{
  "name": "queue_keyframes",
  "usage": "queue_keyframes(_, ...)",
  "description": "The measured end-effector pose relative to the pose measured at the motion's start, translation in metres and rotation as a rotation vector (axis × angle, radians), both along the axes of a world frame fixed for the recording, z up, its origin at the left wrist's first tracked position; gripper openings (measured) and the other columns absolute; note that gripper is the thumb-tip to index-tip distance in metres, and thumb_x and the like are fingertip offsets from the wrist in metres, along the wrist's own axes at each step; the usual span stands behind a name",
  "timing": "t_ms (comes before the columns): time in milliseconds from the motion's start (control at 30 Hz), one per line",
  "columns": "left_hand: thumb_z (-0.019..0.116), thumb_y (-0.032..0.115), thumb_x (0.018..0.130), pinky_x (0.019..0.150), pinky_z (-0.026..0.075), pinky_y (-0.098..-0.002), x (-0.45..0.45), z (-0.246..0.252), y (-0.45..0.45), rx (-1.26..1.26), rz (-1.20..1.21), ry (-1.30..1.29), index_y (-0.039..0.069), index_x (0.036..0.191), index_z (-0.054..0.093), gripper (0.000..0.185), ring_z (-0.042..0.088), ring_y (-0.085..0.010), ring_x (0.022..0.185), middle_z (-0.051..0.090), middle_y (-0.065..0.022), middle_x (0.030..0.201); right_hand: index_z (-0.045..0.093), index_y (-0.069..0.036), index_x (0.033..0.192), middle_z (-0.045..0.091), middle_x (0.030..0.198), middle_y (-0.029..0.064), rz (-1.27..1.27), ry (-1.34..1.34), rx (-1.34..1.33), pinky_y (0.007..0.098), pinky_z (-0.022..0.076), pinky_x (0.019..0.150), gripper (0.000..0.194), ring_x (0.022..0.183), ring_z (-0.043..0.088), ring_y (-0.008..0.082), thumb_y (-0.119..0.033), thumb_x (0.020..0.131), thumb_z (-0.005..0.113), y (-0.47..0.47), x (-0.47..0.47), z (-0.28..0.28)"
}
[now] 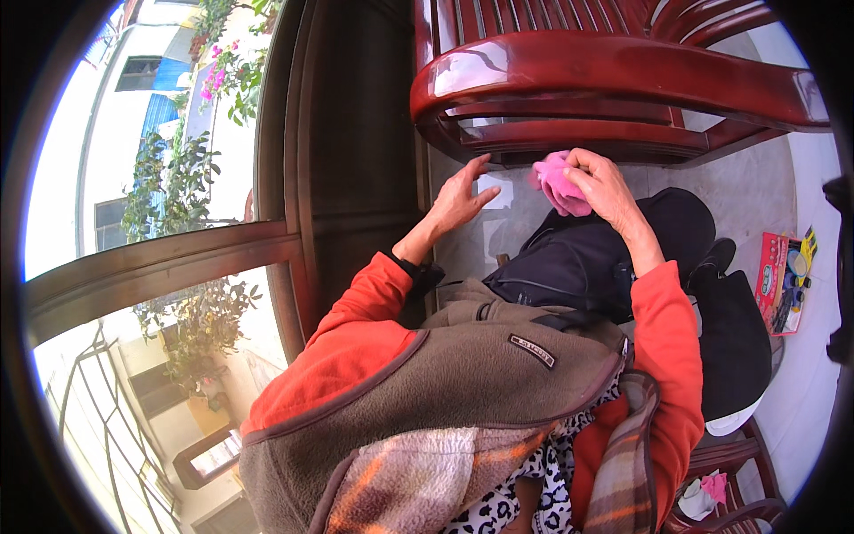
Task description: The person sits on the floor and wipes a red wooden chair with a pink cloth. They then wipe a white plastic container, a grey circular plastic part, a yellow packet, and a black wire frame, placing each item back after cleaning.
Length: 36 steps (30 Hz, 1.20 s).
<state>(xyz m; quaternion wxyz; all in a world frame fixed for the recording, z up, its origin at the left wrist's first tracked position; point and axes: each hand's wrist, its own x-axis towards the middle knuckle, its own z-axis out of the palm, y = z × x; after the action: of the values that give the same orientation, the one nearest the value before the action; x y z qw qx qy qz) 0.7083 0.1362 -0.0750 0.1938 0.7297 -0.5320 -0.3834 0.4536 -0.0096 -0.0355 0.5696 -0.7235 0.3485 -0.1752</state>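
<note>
Bunched in my right hand point(600, 187) is a pink cloth point(559, 185), pinched between thumb and fingers above my dark trousers point(567, 274). My left hand point(464, 195) is raised to the left of the cloth, fingers apart, holding nothing. Just beyond both hands stands a glossy red-brown wooden armchair point(600, 63) with a slatted part and a broad curved arm. The far side of the cloth is folded, so its full shape is hidden.
A wood-framed window point(167, 247) is on the left. Grey floor tiles point(747, 187) show below the chair. To the right are a red box point(777, 284) holding small items and a black cushioned seat point(730, 340). Pink and white cloths point(704, 495) lie on another wooden chair point(740, 460).
</note>
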Motion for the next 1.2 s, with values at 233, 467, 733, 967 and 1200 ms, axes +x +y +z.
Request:
queue_keyframes(233,0.068,0.027,0.096,0.115,0.033,-0.0391,-0.066,-0.012,-0.033,-0.414,-0.183,0.494,0.004,0.152,0.031,0.071,0.042,-0.0252,0.138,0.048,-0.0146,0.144,0.061,0.002,0.095,0.068,0.088,0.0056,0.043,-0.168,0.165,0.0293,0.0508,0.078,0.014,0.082,0.061,0.0103,-0.012,0.095,0.061,0.002,0.003,-0.014)
queue_keyframes(467,0.058,0.031,0.103,0.084,0.055,-0.0319,-0.066,-0.040,-0.028,-0.006,0.456,0.755,0.002,0.125,0.060,0.037,0.067,-0.0158,0.096,0.070,-0.0078,0.106,0.066,0.000,0.100,0.073,0.087,0.0112,-0.110,0.155,-0.087,0.0325,0.0531,0.075,0.017,0.083,0.071,0.0180,-0.015,0.093,0.065,0.010,0.001,-0.031)
queue_keyframes(733,0.034,0.052,0.106,0.089,0.054,-0.0471,0.005,-0.066,-0.060,-0.018,1.001,1.424,0.007,0.134,0.053,0.056,0.063,-0.0325,0.108,0.066,-0.0145,0.124,0.068,0.002,0.100,0.074,0.089,0.0097,-0.245,0.202,0.230,0.0287,0.0534,0.076,0.016,0.081,0.070,0.0149,-0.012,0.095,0.060,0.003,-0.021,-0.052)
queue_keyframes(967,0.047,0.031,0.104,0.061,0.053,-0.0350,0.031,-0.083,-0.097,-0.169,1.108,1.612,0.007,0.106,0.063,0.029,0.062,-0.0224,0.074,0.066,-0.0078,0.091,0.068,0.002,0.102,0.073,0.089,0.0098,-0.238,0.152,0.261,0.0281,0.0529,0.077,0.017,0.081,0.069,0.0141,-0.011,0.096,0.058,0.003,-0.025,-0.051)
queue_keyframes(1200,0.039,0.016,0.103,0.077,0.056,-0.0328,0.033,-0.099,-0.096,-0.319,0.943,1.773,0.003,0.100,0.061,0.026,0.066,-0.0232,0.083,0.067,-0.0088,0.095,0.067,0.003,0.101,0.073,0.089,0.0098,-0.210,0.145,0.237,0.0281,0.0528,0.077,0.016,0.081,0.068,0.0142,-0.011,0.097,0.058,0.003,-0.026,-0.052)
